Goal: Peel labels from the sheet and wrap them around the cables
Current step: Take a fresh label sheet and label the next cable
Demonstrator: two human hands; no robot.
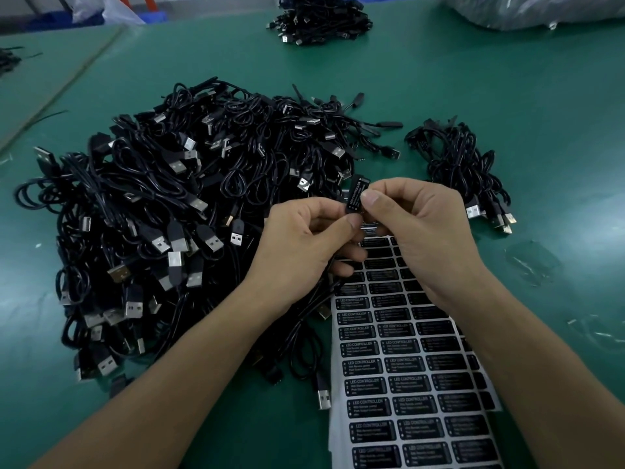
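A black label (355, 193) printed "LED CONTROLLER" is held upright between my two hands, above the top of the label sheet (412, 384). My right hand (416, 228) pinches its upper part with thumb and forefinger. My left hand (304, 245) pinches its lower end and also holds a thin black cable (313, 313) that trails down under the palm. The sheet carries several rows of black labels on white backing. Whether the label touches the cable is hidden by my fingers.
A big heap of black USB cables (189, 204) fills the green table (473, 82) on the left. A smaller bundle (466, 167) lies to the right, another pile (321, 18) at the back. Clear plastic bags (534, 8) sit at the far right.
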